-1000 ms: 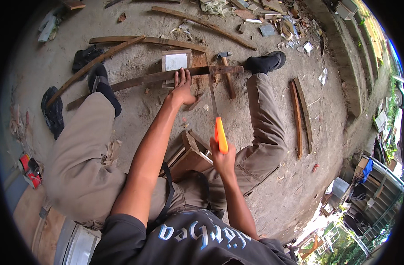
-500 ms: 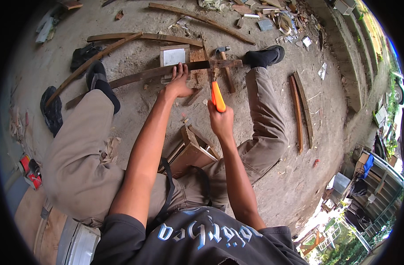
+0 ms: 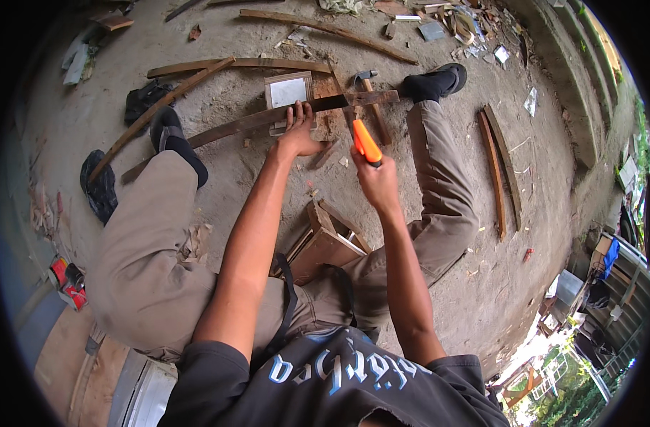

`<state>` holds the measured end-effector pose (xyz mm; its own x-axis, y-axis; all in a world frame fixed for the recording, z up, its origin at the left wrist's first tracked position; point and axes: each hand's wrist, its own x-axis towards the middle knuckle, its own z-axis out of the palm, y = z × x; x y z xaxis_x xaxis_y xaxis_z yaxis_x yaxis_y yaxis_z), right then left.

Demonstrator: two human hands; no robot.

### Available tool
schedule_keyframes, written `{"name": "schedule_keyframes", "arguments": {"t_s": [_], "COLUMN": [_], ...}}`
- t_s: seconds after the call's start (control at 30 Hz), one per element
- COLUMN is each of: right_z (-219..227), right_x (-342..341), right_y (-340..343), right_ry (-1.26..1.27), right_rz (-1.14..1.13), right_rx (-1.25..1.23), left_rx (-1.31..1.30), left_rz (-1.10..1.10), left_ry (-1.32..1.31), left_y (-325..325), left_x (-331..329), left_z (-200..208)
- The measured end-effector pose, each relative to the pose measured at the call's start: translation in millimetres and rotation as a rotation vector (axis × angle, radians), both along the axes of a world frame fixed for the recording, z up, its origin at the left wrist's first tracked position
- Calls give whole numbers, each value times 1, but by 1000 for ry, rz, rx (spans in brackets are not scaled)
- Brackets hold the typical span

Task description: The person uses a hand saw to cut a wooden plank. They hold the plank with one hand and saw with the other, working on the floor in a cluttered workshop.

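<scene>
My right hand is closed around the orange handle of a handsaw. Its thin blade crosses a long dark wooden plank near the plank's right end. The plank lies across a small wooden frame with a pale panel. My left hand presses on the plank left of the saw, fingers stretched over its top and thumb apart. Just right of the blade, a claw hammer lies partly under the plank. A short wood offcut rests close to my left thumb. How deep the blade sits is too small to tell.
My legs spread on either side, with a wooden box-like piece between them. Long strips lie beyond the plank, and two more at right. Black bags are at left, scraps at far right, concrete steps along the right side.
The saw handle and my right hand have come closer to the plank, pushed away from me. My left hand stays on the plank. The whole view has shifted slightly.
</scene>
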<state>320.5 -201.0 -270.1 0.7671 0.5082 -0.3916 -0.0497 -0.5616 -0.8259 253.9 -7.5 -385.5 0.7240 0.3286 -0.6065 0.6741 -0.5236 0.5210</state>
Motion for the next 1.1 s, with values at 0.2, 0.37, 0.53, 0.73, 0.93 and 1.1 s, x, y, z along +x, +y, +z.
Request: {"name": "schedule_keyframes", "arguments": {"t_s": [0.2, 0.37, 0.53, 0.73, 0.93, 1.1], "right_z": [48, 30, 1, -40, -33, -13], "right_x": [-93, -68, -6, -33, -19, -11], "right_y": [-91, -77, 8, 3, -3, -1], "right_ry": [-43, 19, -83, -102, -68, -16], "right_rz": [23, -96, -11, 6, 33, 16], "right_rx": [-65, -59, -41, 128, 90, 137], "left_rx": [39, 103, 364, 525, 660, 578], "left_rz": [18, 36, 110, 59, 11, -75], "left_ry": [79, 82, -119, -417, -451, -355], "left_y": [-6, -13, -23, -9, -8, 10], "left_x": [-6, 1, 10, 18, 29, 39], "left_z": [-3, 11, 14, -17, -18, -3]}}
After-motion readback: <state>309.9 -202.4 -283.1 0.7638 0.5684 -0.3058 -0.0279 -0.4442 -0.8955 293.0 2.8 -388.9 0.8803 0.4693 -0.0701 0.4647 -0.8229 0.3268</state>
